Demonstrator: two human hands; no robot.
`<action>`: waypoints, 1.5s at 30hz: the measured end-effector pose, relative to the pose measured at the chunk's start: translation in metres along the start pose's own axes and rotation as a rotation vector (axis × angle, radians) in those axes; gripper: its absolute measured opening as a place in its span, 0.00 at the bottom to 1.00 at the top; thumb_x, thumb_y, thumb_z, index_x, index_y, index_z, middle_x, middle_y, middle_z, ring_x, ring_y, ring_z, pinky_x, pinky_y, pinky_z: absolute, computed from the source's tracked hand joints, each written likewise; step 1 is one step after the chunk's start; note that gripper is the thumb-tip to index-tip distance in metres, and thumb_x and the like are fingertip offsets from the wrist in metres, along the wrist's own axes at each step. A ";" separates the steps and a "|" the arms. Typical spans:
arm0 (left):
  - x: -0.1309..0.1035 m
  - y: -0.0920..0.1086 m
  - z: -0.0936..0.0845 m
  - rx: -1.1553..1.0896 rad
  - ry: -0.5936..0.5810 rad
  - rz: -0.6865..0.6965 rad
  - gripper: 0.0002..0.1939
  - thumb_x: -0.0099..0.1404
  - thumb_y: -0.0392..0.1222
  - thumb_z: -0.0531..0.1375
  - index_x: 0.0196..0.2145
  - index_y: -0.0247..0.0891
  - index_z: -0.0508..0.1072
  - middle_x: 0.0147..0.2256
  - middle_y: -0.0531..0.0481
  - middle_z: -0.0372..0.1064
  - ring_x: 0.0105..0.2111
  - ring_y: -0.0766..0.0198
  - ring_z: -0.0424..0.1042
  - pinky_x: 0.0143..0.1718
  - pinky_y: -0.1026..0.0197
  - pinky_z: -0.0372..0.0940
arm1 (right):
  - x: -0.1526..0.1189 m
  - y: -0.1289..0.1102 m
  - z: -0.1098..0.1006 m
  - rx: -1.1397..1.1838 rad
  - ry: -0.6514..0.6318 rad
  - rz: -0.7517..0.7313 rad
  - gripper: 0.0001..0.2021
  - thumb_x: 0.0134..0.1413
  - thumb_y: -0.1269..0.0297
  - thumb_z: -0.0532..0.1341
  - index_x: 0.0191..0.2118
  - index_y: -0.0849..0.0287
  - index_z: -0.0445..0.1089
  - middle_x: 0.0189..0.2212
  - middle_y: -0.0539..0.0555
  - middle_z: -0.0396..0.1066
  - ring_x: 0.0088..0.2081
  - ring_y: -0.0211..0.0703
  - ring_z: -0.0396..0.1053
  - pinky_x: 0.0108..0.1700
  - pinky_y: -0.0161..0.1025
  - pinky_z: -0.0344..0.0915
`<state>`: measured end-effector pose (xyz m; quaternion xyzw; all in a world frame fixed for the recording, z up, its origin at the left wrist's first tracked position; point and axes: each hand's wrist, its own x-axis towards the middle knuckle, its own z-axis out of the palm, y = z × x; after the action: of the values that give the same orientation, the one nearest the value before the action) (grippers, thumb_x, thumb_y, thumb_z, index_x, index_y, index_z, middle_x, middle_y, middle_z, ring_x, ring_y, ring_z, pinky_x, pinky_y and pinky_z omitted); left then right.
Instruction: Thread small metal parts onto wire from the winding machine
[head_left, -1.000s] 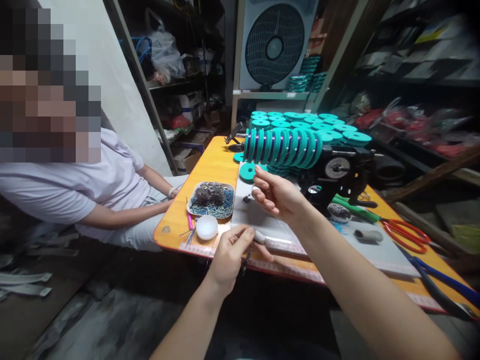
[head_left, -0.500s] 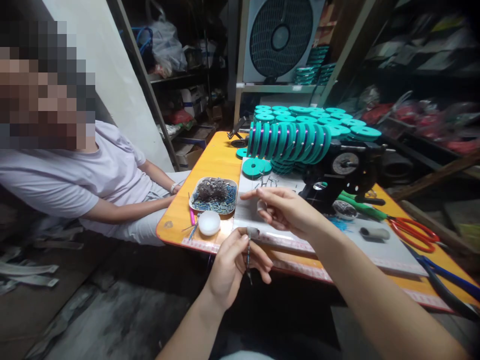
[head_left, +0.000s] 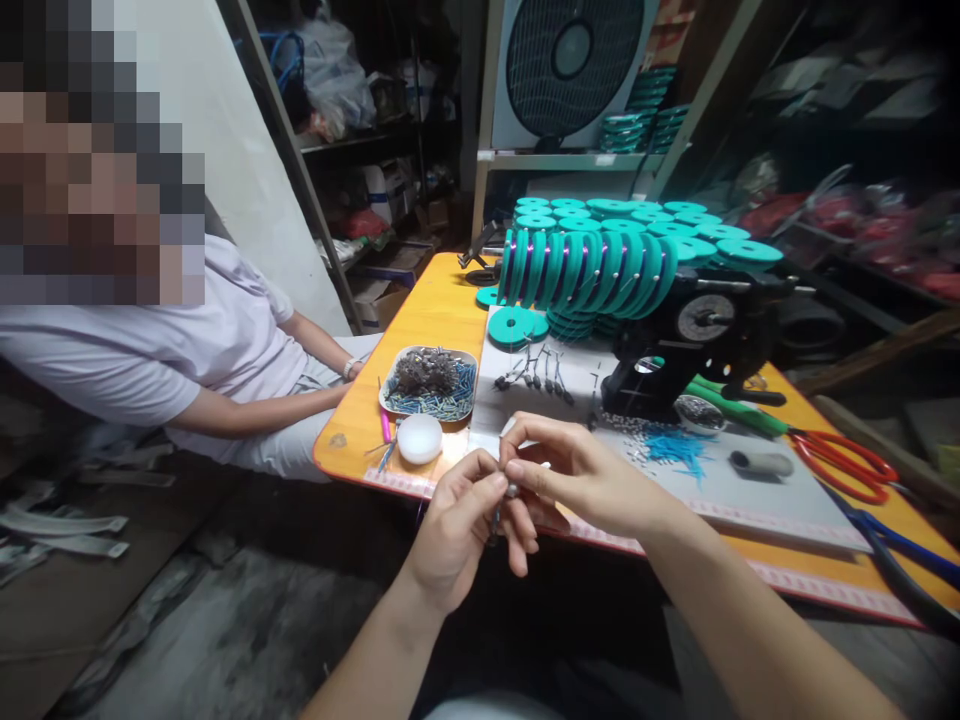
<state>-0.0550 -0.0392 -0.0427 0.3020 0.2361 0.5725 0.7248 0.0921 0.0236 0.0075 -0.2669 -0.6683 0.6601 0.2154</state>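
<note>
My left hand pinches a thin dark strand that hangs down past its fingers, in front of the table edge. Close against it, my right hand has thumb and index finger pressed together at the strand's upper end; what they pinch is too small to name. Behind the hands, several dark-tipped small pieces lie on the grey board. A tray of small blue and dark metal parts and a white round bowl stand to the left.
Green spools hang in a row beside a black machine. Blue strips, red-handled scissors and blue-handled pliers lie at the right. A person sits at the left, forearms near the table edge.
My right hand has moved down and left from over the board to meet my left hand, its fingers closing at the strand. The view has shifted slightly.
</note>
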 end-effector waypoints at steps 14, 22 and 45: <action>0.004 -0.006 -0.002 -0.047 0.036 -0.019 0.12 0.63 0.45 0.65 0.29 0.35 0.67 0.16 0.54 0.72 0.13 0.69 0.71 0.14 0.74 0.62 | -0.001 0.019 0.021 0.252 0.044 0.039 0.14 0.69 0.50 0.54 0.38 0.54 0.55 0.16 0.45 0.71 0.16 0.31 0.64 0.16 0.22 0.50; -0.002 -0.006 0.000 -0.049 0.047 -0.019 0.10 0.67 0.44 0.62 0.36 0.32 0.71 0.18 0.52 0.74 0.17 0.66 0.75 0.16 0.72 0.67 | 0.000 0.030 0.016 0.359 -0.033 -0.005 0.15 0.68 0.48 0.54 0.41 0.55 0.59 0.17 0.45 0.71 0.17 0.35 0.71 0.13 0.22 0.54; -0.014 -0.007 0.010 -0.011 -0.002 0.009 0.11 0.74 0.38 0.50 0.40 0.31 0.70 0.25 0.43 0.78 0.24 0.61 0.79 0.22 0.68 0.70 | -0.012 0.044 0.028 0.712 0.099 -0.048 0.11 0.68 0.53 0.56 0.45 0.55 0.65 0.17 0.41 0.63 0.11 0.27 0.55 0.16 0.25 0.59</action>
<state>-0.0461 -0.0553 -0.0409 0.2997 0.2309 0.5765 0.7243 0.0866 -0.0065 -0.0368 -0.1909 -0.3915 0.8325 0.3424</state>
